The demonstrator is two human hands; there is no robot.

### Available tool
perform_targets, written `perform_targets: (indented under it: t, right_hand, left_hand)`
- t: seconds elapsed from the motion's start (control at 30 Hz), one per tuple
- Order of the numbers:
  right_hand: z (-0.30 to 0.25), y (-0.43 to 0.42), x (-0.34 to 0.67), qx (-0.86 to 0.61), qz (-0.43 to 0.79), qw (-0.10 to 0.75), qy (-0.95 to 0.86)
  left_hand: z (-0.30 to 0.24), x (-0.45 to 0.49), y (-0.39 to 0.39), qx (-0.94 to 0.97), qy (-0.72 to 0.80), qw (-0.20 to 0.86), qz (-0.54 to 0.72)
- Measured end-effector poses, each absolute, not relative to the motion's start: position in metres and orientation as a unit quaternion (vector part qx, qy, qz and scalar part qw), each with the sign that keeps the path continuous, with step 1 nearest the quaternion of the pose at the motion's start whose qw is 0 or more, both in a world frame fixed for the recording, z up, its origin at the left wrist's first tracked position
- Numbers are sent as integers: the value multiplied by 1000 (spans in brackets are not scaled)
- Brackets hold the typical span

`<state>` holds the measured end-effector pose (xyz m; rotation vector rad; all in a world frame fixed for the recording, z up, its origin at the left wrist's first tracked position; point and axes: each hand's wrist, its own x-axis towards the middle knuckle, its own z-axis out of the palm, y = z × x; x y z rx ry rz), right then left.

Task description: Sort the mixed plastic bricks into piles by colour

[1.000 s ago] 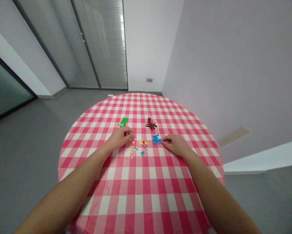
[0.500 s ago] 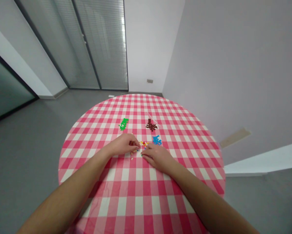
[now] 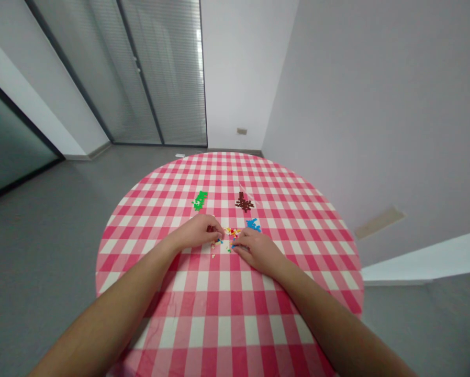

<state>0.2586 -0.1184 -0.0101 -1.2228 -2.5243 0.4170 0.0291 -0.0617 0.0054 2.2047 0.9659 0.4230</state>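
A small scatter of mixed coloured pieces [image 3: 230,233] lies in the middle of the round table with a red and white checked cloth [image 3: 227,314]. My left hand [image 3: 198,231] rests at the scatter's left side, fingers curled in a pinch over the pieces. My right hand [image 3: 256,248] lies on the scatter's right side, fingers bent and pinching at a small piece there. What either pinch holds is too small to name. A blue pile [image 3: 253,225] sits just beyond my right hand.
A green pile [image 3: 199,200] and a dark brown pile [image 3: 243,202] lie farther back on the cloth. A grey floor surrounds the table. Glass doors with blinds [image 3: 152,73] stand behind, and a pale wall [image 3: 376,104] runs along the right.
My right hand has moved left from the blue pile to the mixed scatter. My left hand has shifted slightly right, toward the scatter's edge.
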Motion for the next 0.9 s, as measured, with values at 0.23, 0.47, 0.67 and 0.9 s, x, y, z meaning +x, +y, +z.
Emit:
perform_targets:
  t: [0.23, 0.47, 0.67, 0.9]
  right_hand:
    - [-10, -119, 253, -423, 78, 75, -900]
    - [-15, -120, 252, -430, 49, 83, -898]
    - [-15, -120, 253, -447, 77, 136, -881]
    - [-11, -120, 253, -466, 91, 188, -860]
  left_hand:
    - [4, 29, -62, 849, 373, 334, 170]
    - [4, 31, -63, 837, 371, 359, 179]
    - [6, 34, -68, 838, 358, 368, 184]
    - [12, 45, -79, 850, 335, 341, 221]
